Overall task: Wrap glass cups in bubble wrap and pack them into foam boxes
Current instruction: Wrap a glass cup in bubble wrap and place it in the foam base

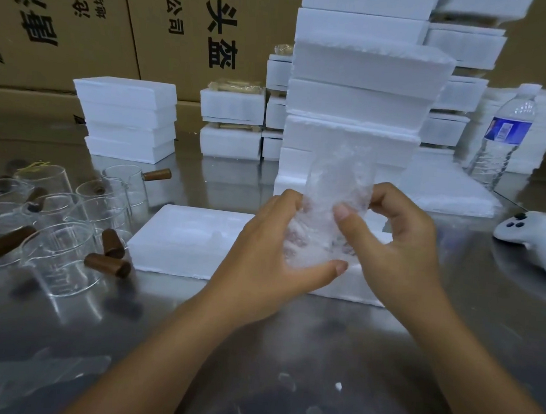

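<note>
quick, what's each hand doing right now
Left hand: grips the crinkly clear bubble-wrap bundle from the left.
Right hand: pinches the same bundle from the right.

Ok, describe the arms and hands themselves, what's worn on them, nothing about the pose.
Nothing is worn. The left hand and right hand have no gloves and no rings that show, and the visible nails are short. The left forearm and right forearm show no sleeve, watch or bracelet down to the frame edge.
</note>
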### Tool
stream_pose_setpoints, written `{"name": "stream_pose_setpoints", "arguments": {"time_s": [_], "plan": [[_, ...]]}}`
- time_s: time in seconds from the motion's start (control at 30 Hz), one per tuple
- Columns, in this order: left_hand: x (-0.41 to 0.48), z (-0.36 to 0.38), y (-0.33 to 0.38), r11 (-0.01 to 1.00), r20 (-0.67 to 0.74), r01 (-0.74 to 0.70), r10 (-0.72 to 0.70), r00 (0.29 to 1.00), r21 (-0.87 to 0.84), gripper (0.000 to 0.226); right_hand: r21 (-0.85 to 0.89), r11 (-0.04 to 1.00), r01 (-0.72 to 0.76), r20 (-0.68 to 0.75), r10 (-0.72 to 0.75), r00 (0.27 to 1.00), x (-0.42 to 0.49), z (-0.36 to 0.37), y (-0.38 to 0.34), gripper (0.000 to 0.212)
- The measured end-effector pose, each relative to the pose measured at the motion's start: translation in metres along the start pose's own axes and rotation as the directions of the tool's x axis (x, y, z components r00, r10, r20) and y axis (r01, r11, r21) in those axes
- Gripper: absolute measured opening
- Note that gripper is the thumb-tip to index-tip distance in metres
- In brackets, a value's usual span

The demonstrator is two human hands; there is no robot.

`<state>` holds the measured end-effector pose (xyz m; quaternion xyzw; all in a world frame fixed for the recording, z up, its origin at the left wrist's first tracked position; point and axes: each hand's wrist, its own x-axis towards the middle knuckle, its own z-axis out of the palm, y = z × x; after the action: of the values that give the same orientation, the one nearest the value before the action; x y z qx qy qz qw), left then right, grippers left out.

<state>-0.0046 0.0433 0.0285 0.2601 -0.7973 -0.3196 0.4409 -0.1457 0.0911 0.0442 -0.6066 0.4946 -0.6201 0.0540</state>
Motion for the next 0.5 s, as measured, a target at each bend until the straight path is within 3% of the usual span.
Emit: {"name": "stream_pose_setpoints", "arguments": {"time_s": [0.1, 0.17, 0.37, 0.5], "plan": [[-0.0012, -0.0008, -0.0007, 0.999, 0.008, -0.024, 0.024, 1.0, 0.029, 0.074, 0.157, 0.968, -0.196, 0.053, 0.19, 0.98, 0.0048, -0.0023, 0.0058, 0.031], [-0.0016, -0.0008, -0.0018, 0.993, 0.017, -0.074, 0.073, 0.997, 0.088, 0.086, 0.191, 0.949, -0.252, 0.109, 0.235, 0.966, 0.0069, -0.0021, 0.0072, 0.037], [-0.0026, 0.002, -0.0028, 0.974, -0.014, -0.156, 0.161, 0.987, 0.163, 0.071, 0.115, 0.981, -0.159, 0.231, 0.129, 0.964, 0.0048, -0.0039, 0.0029, 0.019], [0.0003, 0.0002, -0.0052, 0.989, -0.1, -0.102, 0.112, 0.989, 0.108, 0.059, 0.147, 0.985, -0.096, 0.23, 0.061, 0.971, 0.0012, -0.003, 0.0002, 0.028]]}}
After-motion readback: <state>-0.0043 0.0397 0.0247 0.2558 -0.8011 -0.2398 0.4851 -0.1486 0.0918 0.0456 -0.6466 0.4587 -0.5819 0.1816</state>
